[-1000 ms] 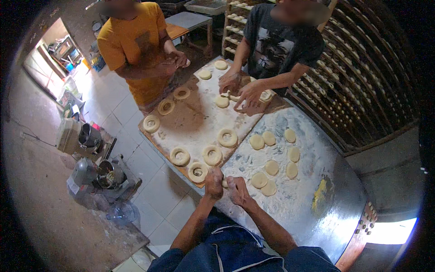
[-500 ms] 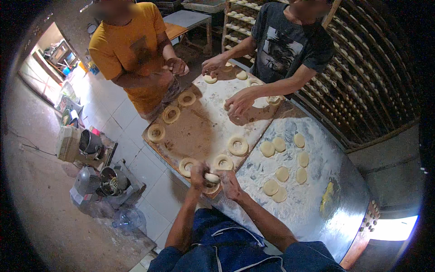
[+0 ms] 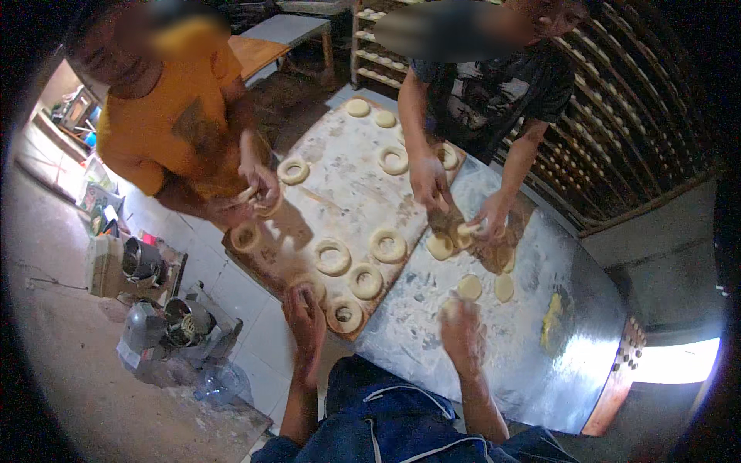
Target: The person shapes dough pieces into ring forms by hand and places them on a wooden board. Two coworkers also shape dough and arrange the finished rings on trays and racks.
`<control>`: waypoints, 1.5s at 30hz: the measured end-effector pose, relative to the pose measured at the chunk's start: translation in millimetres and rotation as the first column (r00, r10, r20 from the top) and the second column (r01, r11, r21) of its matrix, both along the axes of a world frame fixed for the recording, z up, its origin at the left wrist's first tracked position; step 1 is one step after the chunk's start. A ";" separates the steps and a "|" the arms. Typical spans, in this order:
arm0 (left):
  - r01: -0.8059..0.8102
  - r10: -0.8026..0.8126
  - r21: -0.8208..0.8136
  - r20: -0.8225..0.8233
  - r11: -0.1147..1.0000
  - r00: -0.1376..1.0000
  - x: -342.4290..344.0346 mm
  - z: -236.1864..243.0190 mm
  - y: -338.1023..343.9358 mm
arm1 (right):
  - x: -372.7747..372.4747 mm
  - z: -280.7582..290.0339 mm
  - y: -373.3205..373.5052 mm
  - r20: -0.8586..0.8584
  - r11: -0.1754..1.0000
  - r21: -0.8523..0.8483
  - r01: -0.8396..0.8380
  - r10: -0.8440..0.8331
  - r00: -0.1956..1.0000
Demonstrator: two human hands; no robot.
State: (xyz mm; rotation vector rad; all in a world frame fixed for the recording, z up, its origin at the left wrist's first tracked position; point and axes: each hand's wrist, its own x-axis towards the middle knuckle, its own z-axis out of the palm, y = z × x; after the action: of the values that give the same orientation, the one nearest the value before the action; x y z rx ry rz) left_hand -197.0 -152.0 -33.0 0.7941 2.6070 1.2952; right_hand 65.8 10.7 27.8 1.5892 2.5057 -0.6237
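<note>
My left hand is over the near-left edge of a floury board, partly covering a pale dough ring. Its fingers look loosely bent and apart, with nothing visible between them. More rings lie close by, including one dough ring just beyond and another at the near corner. On the floured metal table, my right hand is smeared by motion. Its fingertips are at a flat dough disc, and whether they grip any dough is unclear.
Across the board, a person in orange handles dough at its left edge. A person in a dark shirt reaches over the discs, one hand pinching dough. Racks stand behind; a mixer is on the left.
My hands have parted: the left moved left, the right moved right onto the metal table. The dough they held is gone from between them; another ring lies on the board. The dark-shirted person's hands moved to the discs.
</note>
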 end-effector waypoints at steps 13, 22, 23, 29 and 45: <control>0.388 -0.629 0.496 0.583 0.777 0.514 253.1 -15.0 83.6 | 148.3 -55.1 5.4 -0.722 0.869 -0.476 0.138 -0.475 0.503; 0.377 -0.674 0.559 0.616 0.738 0.407 328.4 27.8 80.3 | 199.7 -15.4 -19.9 -0.798 0.888 -0.445 0.114 -0.452 0.398; 0.373 -0.684 0.574 0.605 0.729 0.407 335.5 28.5 81.3 | 205.3 -9.2 -20.0 -0.803 0.913 -0.390 0.119 -0.400 0.442; -0.022 -0.765 0.765 0.644 0.643 0.012 366.3 22.9 77.8 | 248.3 11.6 -7.5 -0.814 0.777 -0.541 -0.321 -0.387 0.434; 0.506 -0.616 0.506 0.067 0.699 0.785 396.7 -1.5 113.9 | 247.6 -91.8 0.2 -0.692 0.911 -0.370 0.180 -0.400 0.601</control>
State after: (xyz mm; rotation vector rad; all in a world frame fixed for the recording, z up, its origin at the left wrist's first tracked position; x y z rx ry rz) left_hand 199.7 -38.2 -34.5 1.2949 1.6509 1.6765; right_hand 313.4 11.0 -64.0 1.9191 2.4287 -1.9632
